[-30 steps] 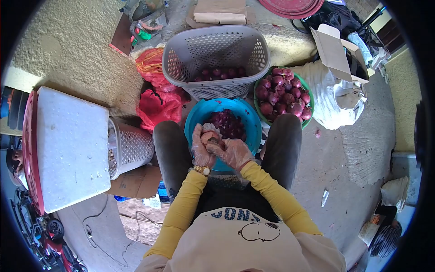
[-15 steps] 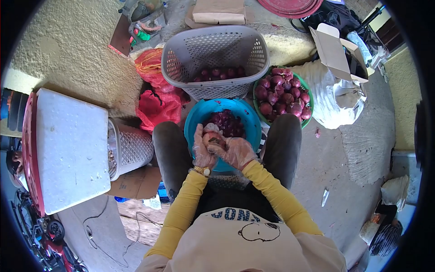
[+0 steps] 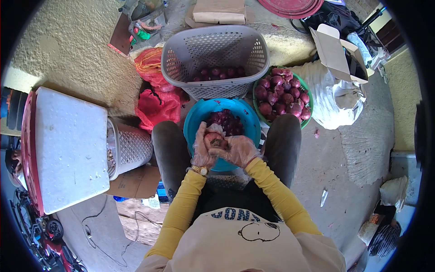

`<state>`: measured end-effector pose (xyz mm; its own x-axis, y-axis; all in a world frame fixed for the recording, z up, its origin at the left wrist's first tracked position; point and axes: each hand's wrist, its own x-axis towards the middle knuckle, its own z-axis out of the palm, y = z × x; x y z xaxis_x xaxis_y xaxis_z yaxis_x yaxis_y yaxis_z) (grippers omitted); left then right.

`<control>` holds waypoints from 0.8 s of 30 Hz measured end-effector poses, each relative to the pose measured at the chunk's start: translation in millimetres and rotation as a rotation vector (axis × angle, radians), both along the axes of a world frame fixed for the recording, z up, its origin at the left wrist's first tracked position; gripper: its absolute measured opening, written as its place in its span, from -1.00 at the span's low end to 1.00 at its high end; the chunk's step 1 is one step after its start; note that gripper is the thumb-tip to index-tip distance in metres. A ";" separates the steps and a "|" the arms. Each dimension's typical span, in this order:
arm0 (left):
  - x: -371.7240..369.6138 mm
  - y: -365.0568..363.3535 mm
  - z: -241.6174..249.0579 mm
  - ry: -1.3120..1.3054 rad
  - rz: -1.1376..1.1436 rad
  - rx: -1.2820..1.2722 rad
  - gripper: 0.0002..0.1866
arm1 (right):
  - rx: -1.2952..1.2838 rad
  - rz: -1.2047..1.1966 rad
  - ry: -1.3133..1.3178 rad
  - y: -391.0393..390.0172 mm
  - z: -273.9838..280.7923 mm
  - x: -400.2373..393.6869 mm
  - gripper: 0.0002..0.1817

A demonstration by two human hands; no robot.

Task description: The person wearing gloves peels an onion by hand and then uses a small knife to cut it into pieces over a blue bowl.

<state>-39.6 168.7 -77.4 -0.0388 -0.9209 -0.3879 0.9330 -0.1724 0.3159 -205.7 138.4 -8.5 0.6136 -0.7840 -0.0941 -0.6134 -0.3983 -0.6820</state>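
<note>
Onion [image 3: 214, 139] gripped between both gloved hands, over the near rim of the blue basin [image 3: 250, 119]. Left hand [image 3: 202, 147] cupped round it at nine o'clock; right hand [image 3: 238, 151] curled on at three. Grey basket [image 3: 215, 54] at twelve, green bowl [image 3: 306, 87] at one.

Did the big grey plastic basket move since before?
No. The grey plastic basket sits just behind the blue plastic bowl and beside the green bowl of red onions, as earlier.
</note>
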 end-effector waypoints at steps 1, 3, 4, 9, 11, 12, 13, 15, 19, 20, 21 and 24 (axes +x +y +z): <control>-1.2 3.7 -3.6 0.000 0.003 0.001 -0.60 | 0.011 -0.066 -0.040 4.8 -2.5 4.4 -0.21; -12.0 5.0 40.8 0.022 0.143 0.135 -0.61 | 0.058 -0.104 -0.070 11.5 -6.5 11.8 -0.21; -12.3 4.6 34.6 0.019 0.143 0.135 -0.61 | 0.104 -0.148 -0.098 13.0 -7.9 15.2 -0.21; -10.1 7.3 20.0 -0.022 0.271 0.031 -0.61 | 0.311 -0.162 -0.180 11.3 -13.0 18.7 -0.19; -7.3 4.9 32.4 -0.033 0.176 0.123 -0.61 | 0.351 -0.146 -0.188 2.4 -12.0 13.3 -0.18; -7.0 2.8 39.5 -0.040 0.078 0.215 -0.61 | 0.312 -0.086 -0.134 -5.8 -6.7 7.9 -0.18; -6.2 2.2 42.3 -0.039 0.075 0.219 -0.61 | 0.276 -0.030 -0.079 -11.1 -1.3 2.3 -0.18; -3.1 0.2 44.8 -0.094 -0.073 0.196 -0.64 | 0.210 -0.020 -0.053 -12.2 -0.7 -3.3 -0.19; 1.6 -0.9 -8.9 0.043 -0.095 0.083 -0.68 | -0.031 -0.025 -0.068 0.9 -8.4 2.4 -0.24; -6.5 -2.0 4.9 0.071 0.031 0.134 -0.68 | 0.021 -0.056 -0.096 3.2 -6.6 6.5 -0.19; -10.1 -2.0 12.1 0.098 0.156 0.185 -0.68 | 0.023 -0.055 -0.098 5.3 -8.2 10.1 -0.19; -9.5 5.0 12.0 0.037 0.247 0.134 -0.66 | 0.047 -0.122 -0.079 8.7 -11.9 17.6 -0.19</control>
